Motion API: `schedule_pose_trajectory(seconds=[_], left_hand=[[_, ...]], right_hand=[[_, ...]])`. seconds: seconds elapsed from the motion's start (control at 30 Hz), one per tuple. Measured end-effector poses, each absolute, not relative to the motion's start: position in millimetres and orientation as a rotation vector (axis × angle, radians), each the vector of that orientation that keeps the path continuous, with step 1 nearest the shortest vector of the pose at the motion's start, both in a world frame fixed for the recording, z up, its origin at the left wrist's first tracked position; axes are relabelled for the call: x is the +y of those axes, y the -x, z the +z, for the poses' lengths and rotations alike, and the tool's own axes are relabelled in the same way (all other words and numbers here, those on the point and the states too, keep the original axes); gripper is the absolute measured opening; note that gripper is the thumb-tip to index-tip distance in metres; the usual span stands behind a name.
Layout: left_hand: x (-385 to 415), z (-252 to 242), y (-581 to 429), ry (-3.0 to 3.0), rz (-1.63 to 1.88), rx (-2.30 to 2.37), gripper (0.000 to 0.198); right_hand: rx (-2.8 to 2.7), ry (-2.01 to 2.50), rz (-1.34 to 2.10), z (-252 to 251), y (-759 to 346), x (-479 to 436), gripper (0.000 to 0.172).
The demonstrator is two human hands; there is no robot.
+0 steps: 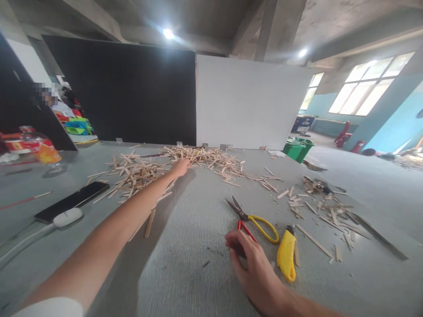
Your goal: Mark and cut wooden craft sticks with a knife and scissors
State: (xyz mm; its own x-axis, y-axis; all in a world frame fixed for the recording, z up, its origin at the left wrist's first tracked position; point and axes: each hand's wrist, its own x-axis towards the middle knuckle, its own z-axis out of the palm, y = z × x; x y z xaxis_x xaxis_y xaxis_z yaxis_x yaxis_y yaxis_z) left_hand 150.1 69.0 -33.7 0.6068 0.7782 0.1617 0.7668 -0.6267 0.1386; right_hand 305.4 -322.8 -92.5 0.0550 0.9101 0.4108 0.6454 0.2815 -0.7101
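Note:
My left hand [181,167] reaches far forward to the edge of a heap of thin wooden sticks [211,157]. Its fingers look closed, and what they hold, if anything, is hidden. Nearer to me, my right hand [253,264] hovers low over or rests on the table, its fingers loosely curled with a gap to the thumb. Just beyond it lie scissors [245,216] with parted blades and a yellow loop. A red handle [246,230] by their pivot is partly covered by my right hand. To its right lies a yellow utility knife [287,255].
A second stick pile [140,174] lies left of centre. Further left are a phone [72,200], a white cabled device [68,216] and a drink bottle [49,153]. Scattered offcuts and a long dark strip [380,235] lie right. Black and white panels [244,101] stand behind.

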Motion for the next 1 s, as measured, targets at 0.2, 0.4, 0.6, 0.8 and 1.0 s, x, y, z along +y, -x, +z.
schedule_pose_trajectory(seconds=[0.2,0.4,0.6,0.8,1.0], left_hand=[[37,-19,-131,-2.762,0.184,1.151,0.035],[-43,-23,-117,-2.676,-0.12,0.807,0.029],[-74,-27,-118,-2.568,-0.242,0.589,0.029],[-45,-16,-104,-2.578,-0.053,0.784,0.032],[-31,0,-83,-2.607,-0.058,1.037,0.033]], right_hand=[[-1.664,1.428,0.385,-85,-308,-325,0.015],[-1.764,1.34,0.369,-84,-310,-336,0.056],[-1.761,1.419,0.418,-93,-306,-335,0.05],[-1.866,1.438,0.418,-102,-310,-337,0.073],[-1.903,1.406,0.35,-102,-310,-339,0.067]])
